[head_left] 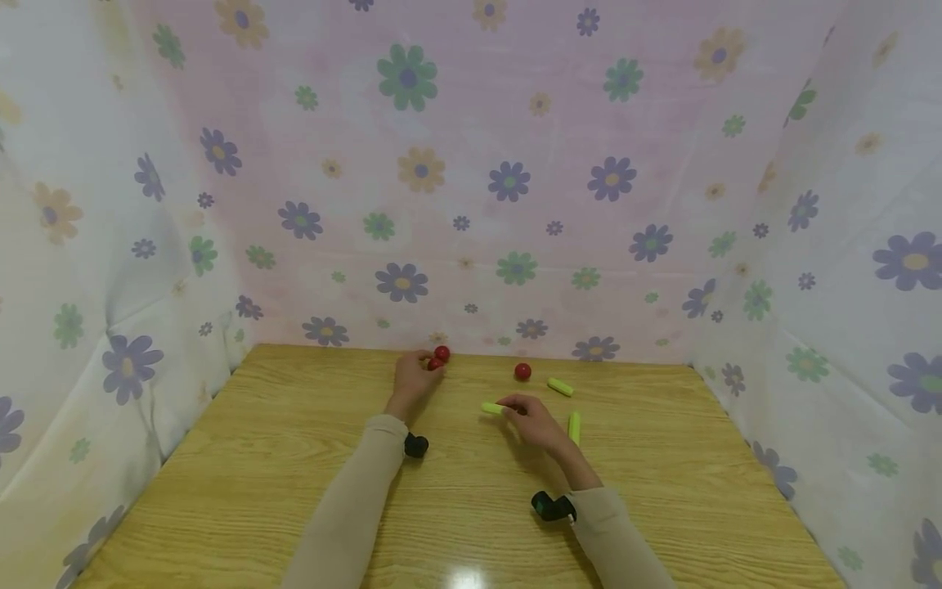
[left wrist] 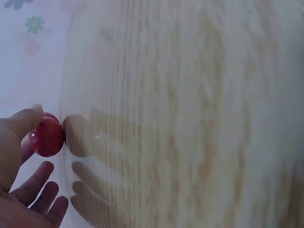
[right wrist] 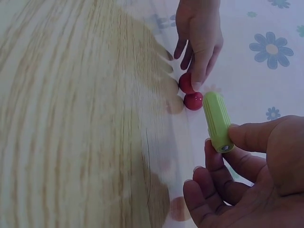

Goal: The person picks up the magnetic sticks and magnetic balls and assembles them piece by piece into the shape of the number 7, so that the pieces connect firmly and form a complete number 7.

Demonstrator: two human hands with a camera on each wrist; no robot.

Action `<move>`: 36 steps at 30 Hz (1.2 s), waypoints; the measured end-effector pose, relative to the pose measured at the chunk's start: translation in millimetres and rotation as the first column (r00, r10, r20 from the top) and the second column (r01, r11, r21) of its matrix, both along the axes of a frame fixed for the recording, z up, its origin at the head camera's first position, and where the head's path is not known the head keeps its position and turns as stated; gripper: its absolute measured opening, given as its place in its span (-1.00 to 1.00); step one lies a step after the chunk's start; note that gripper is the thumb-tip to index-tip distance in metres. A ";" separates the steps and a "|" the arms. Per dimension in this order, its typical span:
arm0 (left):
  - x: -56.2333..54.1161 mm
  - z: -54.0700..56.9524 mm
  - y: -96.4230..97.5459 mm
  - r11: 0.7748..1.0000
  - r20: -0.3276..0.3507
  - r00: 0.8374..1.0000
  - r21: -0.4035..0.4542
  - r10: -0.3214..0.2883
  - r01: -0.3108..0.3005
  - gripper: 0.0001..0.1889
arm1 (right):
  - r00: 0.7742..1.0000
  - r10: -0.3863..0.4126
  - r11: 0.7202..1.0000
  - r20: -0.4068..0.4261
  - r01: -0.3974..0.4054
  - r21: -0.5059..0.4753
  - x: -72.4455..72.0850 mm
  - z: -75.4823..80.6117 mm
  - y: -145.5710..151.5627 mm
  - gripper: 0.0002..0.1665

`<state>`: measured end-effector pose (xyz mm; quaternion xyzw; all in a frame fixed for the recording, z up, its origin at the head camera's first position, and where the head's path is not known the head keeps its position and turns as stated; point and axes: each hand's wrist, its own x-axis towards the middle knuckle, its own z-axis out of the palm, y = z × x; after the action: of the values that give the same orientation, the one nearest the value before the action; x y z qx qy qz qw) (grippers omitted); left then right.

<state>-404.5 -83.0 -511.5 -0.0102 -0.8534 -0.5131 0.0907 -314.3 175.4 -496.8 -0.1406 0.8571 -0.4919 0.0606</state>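
Near the back edge of the table, my left hand [head_left: 414, 380] pinches a glossy red ball [right wrist: 185, 83] between thumb and finger. Right beside that ball sits a second red ball [right wrist: 194, 101]; in the left wrist view the two overlap. My right hand [head_left: 536, 422] holds a short yellow-green ribbed rod [right wrist: 217, 121] by one end, between thumb and fingertips. A small round insert shows in the rod's near end, and its other end points toward the two balls. In the right wrist view the rod appears close to them.
A third red ball [head_left: 522, 371] lies at the back, right of centre. One yellow-green rod [head_left: 560, 387] rests to its right, and another [head_left: 575, 427] lies beside my right hand. Flower-patterned cloth [head_left: 471, 204] rises behind the wooden table [head_left: 294, 458] and along both sides.
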 end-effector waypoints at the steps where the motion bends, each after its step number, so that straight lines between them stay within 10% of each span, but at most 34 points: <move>1: 0.9 0.6 0.8 1.000 -0.005 1.000 -0.016 0.001 -0.002 -0.60 | 1.000 0.001 1.000 -0.001 -0.001 0.001 -0.1 0.2 -0.1 -0.67; 28: 25.8 -0.3 -8.2 0.950 0.061 0.997 0.312 -0.057 0.035 -0.70 | 0.999 -0.039 0.990 0.030 0.043 -0.136 6.1 -4.6 -3.5 -0.66; 36: 36.7 2.0 -12.2 0.848 0.136 0.975 0.524 -0.174 0.078 -0.61 | 0.995 -0.046 0.969 0.093 0.067 -0.240 2.6 -6.9 -2.3 -0.59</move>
<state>-367.8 -95.2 -509.5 0.0042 -0.6870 -0.7263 -0.0204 -311.7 173.1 -503.7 -0.1011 0.7908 -0.6000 0.0661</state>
